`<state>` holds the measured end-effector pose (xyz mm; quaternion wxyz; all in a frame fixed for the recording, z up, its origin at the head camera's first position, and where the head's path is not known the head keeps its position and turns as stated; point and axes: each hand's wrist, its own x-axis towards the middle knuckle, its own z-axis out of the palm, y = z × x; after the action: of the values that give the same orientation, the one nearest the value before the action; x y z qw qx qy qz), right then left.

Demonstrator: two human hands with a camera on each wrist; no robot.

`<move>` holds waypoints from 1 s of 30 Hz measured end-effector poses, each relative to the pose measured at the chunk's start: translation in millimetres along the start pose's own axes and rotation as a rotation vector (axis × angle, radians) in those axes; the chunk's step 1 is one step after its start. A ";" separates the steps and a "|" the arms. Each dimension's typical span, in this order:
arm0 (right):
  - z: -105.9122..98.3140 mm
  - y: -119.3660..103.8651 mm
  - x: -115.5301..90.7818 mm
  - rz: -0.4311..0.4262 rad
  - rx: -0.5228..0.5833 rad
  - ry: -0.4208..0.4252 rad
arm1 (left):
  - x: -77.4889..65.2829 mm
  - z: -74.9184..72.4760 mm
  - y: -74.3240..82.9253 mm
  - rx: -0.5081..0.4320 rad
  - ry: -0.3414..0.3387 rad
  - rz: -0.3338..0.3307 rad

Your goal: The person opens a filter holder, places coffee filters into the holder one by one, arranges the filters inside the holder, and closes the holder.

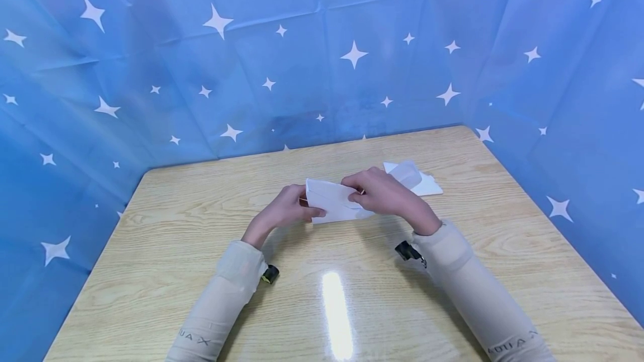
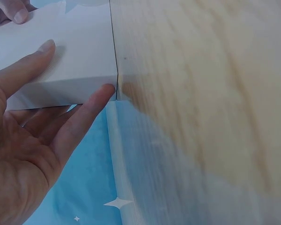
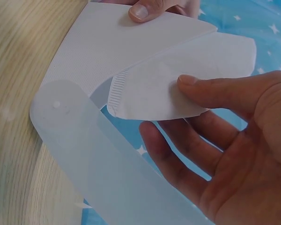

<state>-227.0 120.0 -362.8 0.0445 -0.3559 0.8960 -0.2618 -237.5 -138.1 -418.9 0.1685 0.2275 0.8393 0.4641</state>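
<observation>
A flat white box (image 1: 329, 197) is held up over the table between both hands. My left hand (image 1: 288, 205) grips its left end; in the left wrist view the thumb lies on the broad face and the fingers run along the edge beneath. At the other end, my right hand (image 1: 384, 191) pinches a white paper coffee filter (image 3: 150, 86) with a crimped seam, thumb on top and fingers behind. The filter sits partly inside the box's opening and partly out. A translucent strip (image 3: 112, 154) with a rounded end crosses in front of the box's corner.
On the wooden table (image 1: 176, 250), behind the right hand, lie a white flat item (image 1: 429, 184) and a translucent plastic piece (image 1: 406, 174). A blue star-printed curtain (image 1: 282, 60) hangs behind and beside the table. Black wrist devices (image 1: 270, 274) hang below the sleeves.
</observation>
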 end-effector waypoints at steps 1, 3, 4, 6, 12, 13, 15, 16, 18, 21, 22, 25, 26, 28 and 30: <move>0.2 0.1 0.1 -0.001 0.001 -0.002 | 0.1 0.0 -0.2 0.003 0.001 0.000; 0.9 0.2 0.6 0.003 0.000 -0.005 | 0.1 0.1 -0.6 0.008 0.002 -0.001; 1.3 0.4 0.6 0.004 -0.001 -0.007 | 0.2 0.0 -0.7 0.009 0.002 0.000; 1.9 0.3 1.0 0.011 -0.002 -0.011 | 0.0 0.0 -0.9 0.008 0.002 0.000; 3.2 0.4 2.2 0.023 -0.007 -0.016 | -0.2 -0.1 -0.6 -0.008 0.002 0.011; 3.2 0.3 2.2 0.023 -0.007 -0.016 | -0.2 -0.2 -0.4 -0.010 0.002 0.010; 3.5 0.3 2.1 0.020 -0.003 -0.019 | -0.1 0.0 -0.5 -0.013 0.001 0.007; 3.5 0.1 2.1 0.019 0.000 -0.021 | -0.1 0.0 -0.6 -0.012 0.002 0.004; 3.4 0.1 1.9 0.014 0.005 -0.024 | 0.1 0.2 -0.8 -0.013 0.001 0.005; 3.5 -0.7 1.9 0.013 0.013 -0.030 | 0.2 0.3 -0.8 -0.016 0.001 0.006; 3.5 -1.1 1.9 0.015 0.013 -0.030 | 0.2 0.3 -0.8 -0.016 0.001 0.007; 4.1 -1.9 2.1 0.019 0.016 -0.033 | -0.1 0.2 -0.5 -0.016 0.001 0.007; 4.2 -2.0 2.2 0.020 0.018 -0.035 | -0.2 0.1 -0.4 -0.015 0.002 0.007; 4.3 -1.8 2.3 0.019 0.017 -0.036 | -0.3 -0.2 0.0 -0.011 0.001 0.007; 4.7 -1.4 2.5 0.019 0.019 -0.039 | -0.5 -0.4 0.2 -0.008 0.001 0.007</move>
<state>-226.8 115.5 -365.9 0.0679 -0.3519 0.8959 -0.2626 -237.3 -138.6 -418.5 0.1676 0.2295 0.8369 0.4679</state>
